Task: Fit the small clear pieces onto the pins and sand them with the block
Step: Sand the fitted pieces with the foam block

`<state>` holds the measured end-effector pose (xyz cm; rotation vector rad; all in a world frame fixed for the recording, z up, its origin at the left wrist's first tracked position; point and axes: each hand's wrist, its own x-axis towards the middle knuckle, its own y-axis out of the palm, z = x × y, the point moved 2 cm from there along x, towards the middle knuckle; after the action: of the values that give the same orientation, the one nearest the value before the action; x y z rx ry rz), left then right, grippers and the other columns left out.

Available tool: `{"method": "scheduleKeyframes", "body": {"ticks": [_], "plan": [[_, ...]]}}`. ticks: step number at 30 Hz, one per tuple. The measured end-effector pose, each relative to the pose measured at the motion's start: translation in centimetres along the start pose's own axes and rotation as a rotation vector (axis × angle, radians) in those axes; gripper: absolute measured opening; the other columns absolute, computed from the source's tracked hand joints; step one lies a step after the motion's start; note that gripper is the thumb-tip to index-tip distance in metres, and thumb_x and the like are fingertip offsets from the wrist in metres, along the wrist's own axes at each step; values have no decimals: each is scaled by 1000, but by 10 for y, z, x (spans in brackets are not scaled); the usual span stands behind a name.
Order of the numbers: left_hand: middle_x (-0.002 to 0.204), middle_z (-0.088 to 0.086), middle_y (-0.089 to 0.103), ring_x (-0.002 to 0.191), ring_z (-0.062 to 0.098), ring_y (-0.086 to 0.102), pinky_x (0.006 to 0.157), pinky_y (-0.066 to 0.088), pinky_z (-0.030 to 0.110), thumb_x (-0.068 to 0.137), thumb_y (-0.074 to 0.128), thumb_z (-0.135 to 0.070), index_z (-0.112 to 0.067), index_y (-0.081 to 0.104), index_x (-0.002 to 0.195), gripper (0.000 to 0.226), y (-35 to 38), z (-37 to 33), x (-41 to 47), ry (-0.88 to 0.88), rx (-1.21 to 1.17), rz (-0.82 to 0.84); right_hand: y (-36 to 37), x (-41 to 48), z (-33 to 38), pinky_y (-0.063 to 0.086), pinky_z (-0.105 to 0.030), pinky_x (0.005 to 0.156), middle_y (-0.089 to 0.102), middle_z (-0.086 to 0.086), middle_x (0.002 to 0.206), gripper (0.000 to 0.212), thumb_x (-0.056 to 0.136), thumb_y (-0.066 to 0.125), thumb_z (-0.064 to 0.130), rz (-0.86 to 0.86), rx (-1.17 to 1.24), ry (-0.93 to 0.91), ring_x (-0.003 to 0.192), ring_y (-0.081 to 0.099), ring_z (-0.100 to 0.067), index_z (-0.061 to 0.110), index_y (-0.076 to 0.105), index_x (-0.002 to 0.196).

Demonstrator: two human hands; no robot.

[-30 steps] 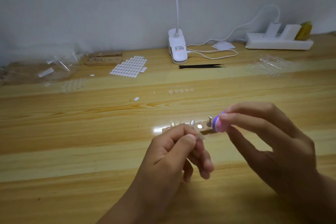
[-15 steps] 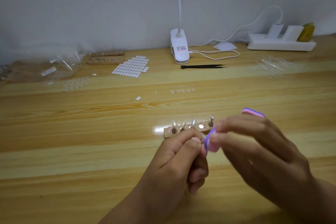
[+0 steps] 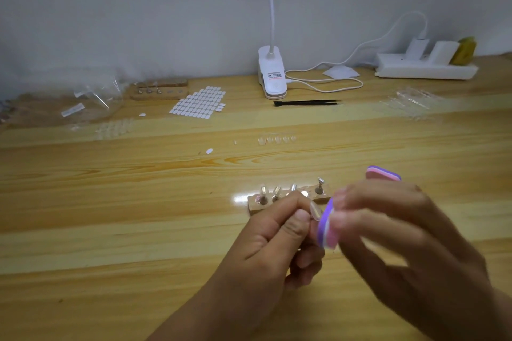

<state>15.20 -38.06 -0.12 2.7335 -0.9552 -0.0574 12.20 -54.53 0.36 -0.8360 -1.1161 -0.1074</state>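
A pale, grainy wooden table (image 3: 110,202) with long yellow planks runs back to a plain grey-white wall. Near its front edge lies a short, rough wooden pin holder (image 3: 256,206), a flat strip from which small shiny metal pins (image 3: 319,187) stand, some upright and some tilted. Just in front of the pin holder, the left hand (image 3: 271,246) is curled into a loose fist, thumb and forefinger pinching a small clear piece (image 3: 315,210), a glossy, rounded, nail-shaped sliver that sticks up from the fingertips; what lies beneath it is hidden by the fingers. Just right of the pin holder, the right hand (image 3: 401,232), blurred, grips a sanding block (image 3: 327,227) between thumb and bent fingers. The block is a slim foam slab layered purple, white and pink, and its near end touches the clear piece. Behind the pin holder, a row of spare clear pieces (image 3: 277,139) lies on the wood. Farther behind it sit black tweezers (image 3: 307,103) and a white plastic clip lamp (image 3: 273,77) with a thin neck. Behind and left of the pin holder are a sheet of white oval stickers (image 3: 198,102), a second wooden holder (image 3: 159,91) and crinkled clear bags (image 3: 91,99). Far behind and right stands a white power strip (image 3: 424,69).
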Motion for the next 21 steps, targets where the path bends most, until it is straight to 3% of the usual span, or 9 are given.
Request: {"method": "scheduleKeyframes", "body": {"ticks": [3, 6, 10, 15, 19, 21], "plan": [[58, -10, 43, 51, 9, 41, 46, 33, 15, 96, 39, -22, -13, 52, 78, 25, -1, -1, 0, 21, 8, -14, -1, -3, -4, 47, -33, 98, 62, -6, 115, 44, 77, 73, -8, 59, -68, -42, 112, 62, -20, 10, 62, 116], [61, -6, 47, 55, 12, 40, 48, 35, 19, 95, 40, -22, -22, 56, 75, 26, -2, -2, 1, 43, 73, -45, -5, -1, -11, 50, -39, 87, 64, -7, 111, 36, 87, 70, -3, 30, -59, 53, 108, 63, -17, 11, 61, 118], [58, -9, 48, 51, 7, 39, 48, 34, 17, 96, 46, -23, -16, 59, 79, 22, 0, -1, 1, 54, 93, -44, -2, -2, 4, 45, -31, 104, 60, -4, 121, 42, 87, 69, 2, 50, -62, -87, 115, 61, -17, 10, 58, 126], [62, -6, 47, 55, 9, 39, 49, 31, 19, 95, 41, -23, -22, 58, 76, 25, -3, -3, 1, 60, 86, -75, -9, 3, -15, 47, -26, 97, 66, -11, 109, 36, 80, 72, -8, 19, -149, 32, 105, 63, -17, 6, 68, 114], [58, -6, 45, 53, 8, 37, 49, 30, 18, 95, 42, -23, -20, 61, 77, 26, -2, -2, 1, 72, 113, -68, -1, -3, -1, 44, -30, 104, 64, -5, 118, 41, 84, 71, -4, 69, -86, -76, 115, 62, -18, 8, 66, 123], [59, -6, 45, 53, 8, 36, 49, 30, 17, 96, 41, -23, -23, 59, 76, 27, -2, -2, 1, 76, 128, -69, -3, -2, -8, 45, -29, 101, 67, -7, 113, 41, 78, 73, -9, 76, -115, -58, 112, 63, -19, 6, 71, 117]]}}
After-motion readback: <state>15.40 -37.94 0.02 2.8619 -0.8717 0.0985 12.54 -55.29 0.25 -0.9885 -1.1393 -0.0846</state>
